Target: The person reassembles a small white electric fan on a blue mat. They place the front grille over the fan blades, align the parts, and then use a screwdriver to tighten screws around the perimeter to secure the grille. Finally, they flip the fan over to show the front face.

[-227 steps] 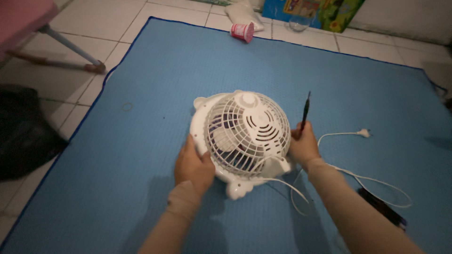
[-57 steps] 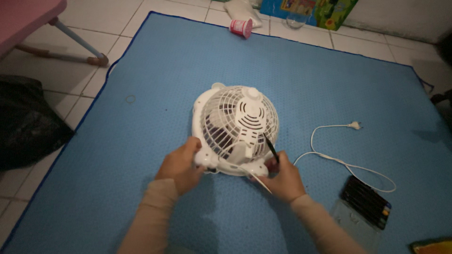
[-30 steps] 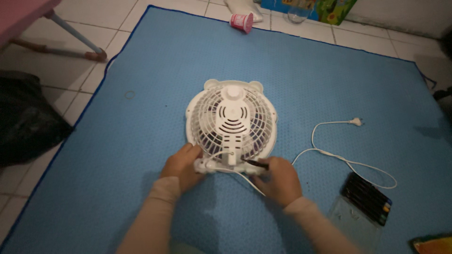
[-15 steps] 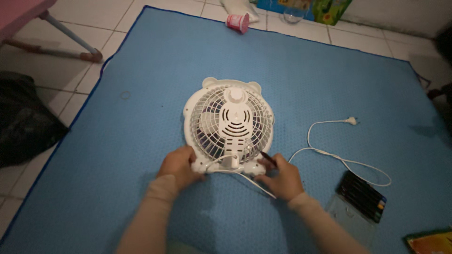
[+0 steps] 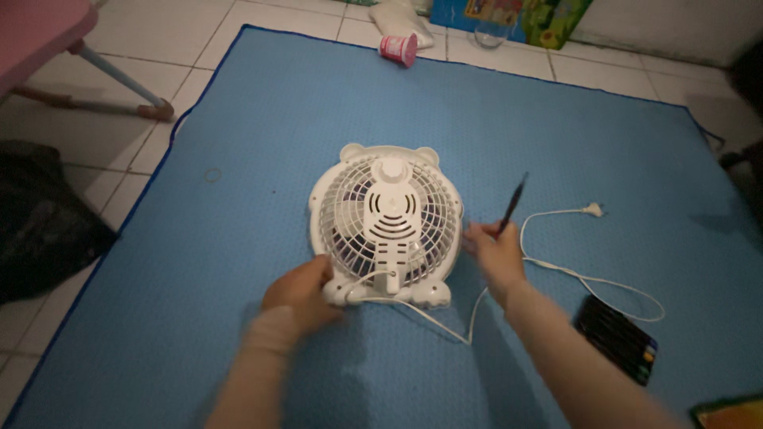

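Observation:
A small white fan [image 5: 387, 222] lies grille-up on a blue mat [image 5: 556, 135]. My left hand [image 5: 300, 294] grips the fan's base at its lower left corner. My right hand [image 5: 494, 250] rests at the fan's right rim and holds a thin black screwdriver [image 5: 513, 204] pointing up and away. The fan's white power cord [image 5: 588, 278] trails right across the mat, ending in a plug [image 5: 590, 210].
A dark case of tools [image 5: 617, 339] lies on the mat at lower right. A pink cup [image 5: 396, 48] and a clear glass [image 5: 492, 32] sit beyond the mat's far edge. A pink table leg [image 5: 119, 79] and a black bag [image 5: 40, 222] are on the tiled floor at left.
My right hand has left the fan's base and moved up to its right rim, lifting the screwdriver tip upward. My left hand stays on the base. Earlier the fan was rotated.

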